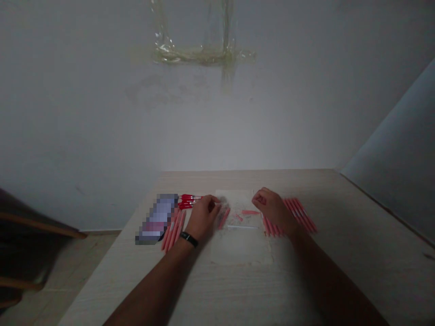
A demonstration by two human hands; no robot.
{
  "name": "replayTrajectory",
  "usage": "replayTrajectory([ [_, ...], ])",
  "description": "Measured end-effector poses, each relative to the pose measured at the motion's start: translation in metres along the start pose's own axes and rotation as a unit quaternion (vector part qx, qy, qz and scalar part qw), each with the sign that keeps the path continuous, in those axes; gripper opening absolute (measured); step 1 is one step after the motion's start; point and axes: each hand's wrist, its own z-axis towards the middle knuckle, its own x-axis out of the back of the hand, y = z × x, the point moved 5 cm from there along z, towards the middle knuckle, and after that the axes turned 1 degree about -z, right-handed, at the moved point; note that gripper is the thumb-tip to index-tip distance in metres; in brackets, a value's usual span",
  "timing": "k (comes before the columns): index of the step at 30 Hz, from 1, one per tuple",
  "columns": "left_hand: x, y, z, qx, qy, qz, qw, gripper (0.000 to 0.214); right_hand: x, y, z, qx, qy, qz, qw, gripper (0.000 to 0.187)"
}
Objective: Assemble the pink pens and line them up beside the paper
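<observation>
My left hand (203, 216), with a dark band on its wrist, hovers over the left edge of a pale sheet (241, 251). Its thumb and forefinger are drawn together; anything between them is too small to make out. Just right of it lies a short pink pen-like piece (224, 218). My right hand (273, 209) is curled closed at the sheet's right side, its grip hidden. Between the hands are a pink tapered piece (250, 212), a small pink bit (239, 218) and a thin white rod (242, 227). Several pink sticks (270, 227) lie partly under my right hand.
More pink pen-like sticks (301, 215) lie in a row at right. At left are pink sticks (174, 232), red pen-like items (186, 205) and a blurred-out phone-shaped object (158, 218). The wooden table (288, 181) meets a wall (288, 113) behind.
</observation>
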Motion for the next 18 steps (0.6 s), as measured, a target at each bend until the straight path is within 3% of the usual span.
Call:
replayTrajectory([
  [5,0.013,0.001,0.005,0.027,0.000,-0.045,0.999,0.029,0.014,0.019,0.004,-0.009,0.023,0.000,1.000,0.014],
  [10,0.018,0.002,0.004,0.044,-0.001,-0.057,0.997,0.041,0.018,0.035,0.002,-0.059,0.009,-0.015,0.998,0.021],
  [18,0.016,0.011,0.006,-0.010,-0.029,-0.022,0.999,0.038,0.020,0.027,0.002,-0.035,0.004,-0.038,0.999,0.036],
])
